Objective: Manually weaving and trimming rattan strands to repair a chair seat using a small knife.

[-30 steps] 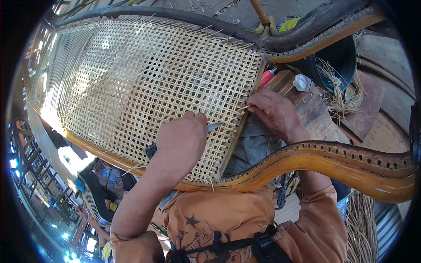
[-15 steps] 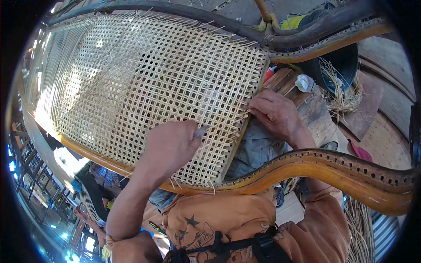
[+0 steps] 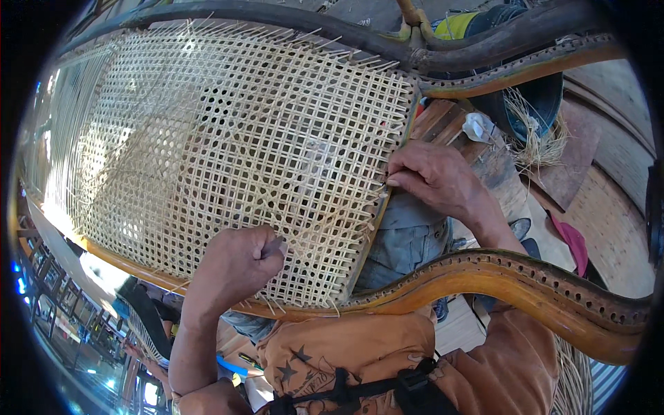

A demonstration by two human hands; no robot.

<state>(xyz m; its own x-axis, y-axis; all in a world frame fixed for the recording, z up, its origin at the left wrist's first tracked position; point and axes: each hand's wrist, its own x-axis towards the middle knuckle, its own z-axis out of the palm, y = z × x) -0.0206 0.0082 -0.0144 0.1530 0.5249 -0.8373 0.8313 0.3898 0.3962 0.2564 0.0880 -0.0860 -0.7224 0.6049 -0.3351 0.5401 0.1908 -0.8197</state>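
A cane webbing panel (image 3: 277,138) of pale woven strips is stretched on a wooden seat frame (image 3: 415,299). Over its near part, my left hand (image 3: 242,259) is closed in a fist around a small grey pointed tool (image 3: 282,244), of which only a short bit shows. At the panel's right edge my right hand (image 3: 439,181) pinches with thumb and forefinger at the woven border. A cane strand seems to be between those fingertips, though they largely hide it. Loose cane ends stick out along the far and near edges.
A curved wooden arm (image 3: 532,283) with a row of holes crosses the near right. Beyond my right hand are a wooden block (image 3: 443,124), a crumpled white bag (image 3: 478,128) and a dark bucket (image 3: 532,104) with cane scraps. A pink cloth-like thing (image 3: 570,242) lies lower right.
My left hand has moved left and toward me, and less of the grey tool shows. My right hand stays at the panel's edge, its fingers slightly shifted.
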